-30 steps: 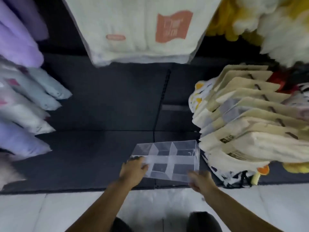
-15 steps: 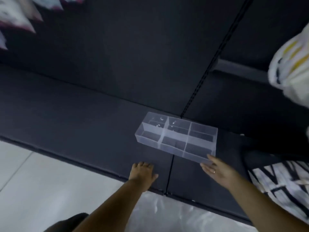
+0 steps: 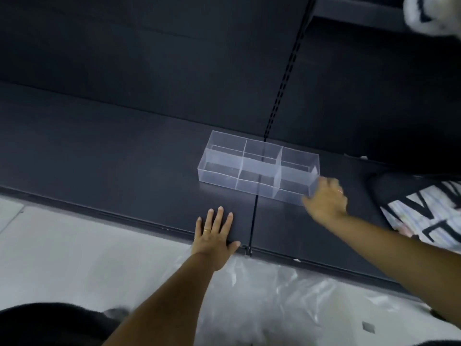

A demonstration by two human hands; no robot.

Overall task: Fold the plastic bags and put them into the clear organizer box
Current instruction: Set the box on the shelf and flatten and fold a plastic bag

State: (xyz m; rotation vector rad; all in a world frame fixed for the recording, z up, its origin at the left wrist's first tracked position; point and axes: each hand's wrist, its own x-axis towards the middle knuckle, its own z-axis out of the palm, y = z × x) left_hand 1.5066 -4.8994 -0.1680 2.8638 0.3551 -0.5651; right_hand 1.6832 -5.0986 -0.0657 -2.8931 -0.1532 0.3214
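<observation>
Clear organizer box (image 3: 258, 167) sits on a dark shelf (image 3: 124, 158); left hand (image 3: 214, 233) flat, fingers spread; right hand (image 3: 324, 198), blurred at its end, grip unclear, may knock the light box askew; plastic bags (image 3: 262, 295) lie below.

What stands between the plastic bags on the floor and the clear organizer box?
Nothing visible does: only bare shelf and the left hand, flat near its front edge, lie between the plastic bags and the open-topped clear organizer box. The right hand is at the box's right end.
</observation>
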